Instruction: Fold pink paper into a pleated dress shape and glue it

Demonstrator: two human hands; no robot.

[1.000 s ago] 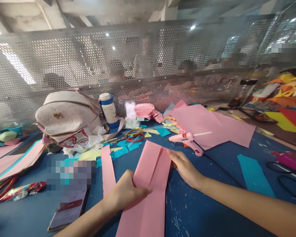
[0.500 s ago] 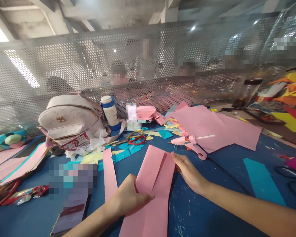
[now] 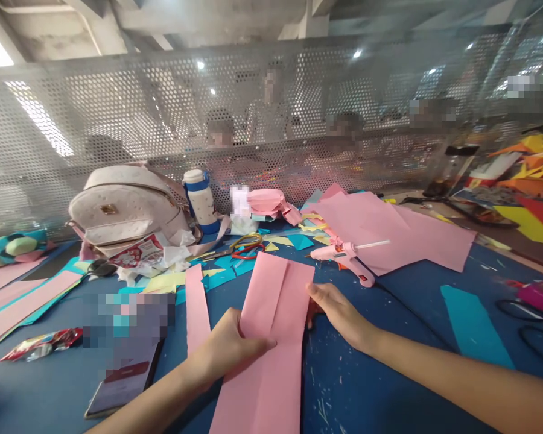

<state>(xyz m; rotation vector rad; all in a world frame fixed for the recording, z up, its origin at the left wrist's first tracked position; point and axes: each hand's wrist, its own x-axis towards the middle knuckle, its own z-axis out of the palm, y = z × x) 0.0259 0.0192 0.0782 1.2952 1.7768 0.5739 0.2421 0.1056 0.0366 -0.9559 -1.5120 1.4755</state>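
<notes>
A long folded sheet of pink paper (image 3: 271,367) is raised over the blue table, with a flap folded along its left side. My left hand (image 3: 230,349) grips its left edge, thumb across the front on the flap's edge and fingers hidden behind. On the right edge, higher up, my right hand (image 3: 339,313) pinches the paper between thumb and fingers. A narrow pink paper strip (image 3: 196,313) lies just left of the held sheet. Beyond my right hand rests a pink glue gun (image 3: 346,260) with a glue stick in its back.
Scissors (image 3: 239,248) lie among blue and yellow scraps. A backpack (image 3: 127,211) and a bottle (image 3: 201,202) stand by the perforated metal screen (image 3: 163,120). A phone (image 3: 127,380) is at left; large pink sheets (image 3: 389,229) and a blue strip (image 3: 475,325) are at right.
The pink paper's top has shifted slightly left and up in view, both hands still on it. At the far left, a hand and red-handled object have left the view.
</notes>
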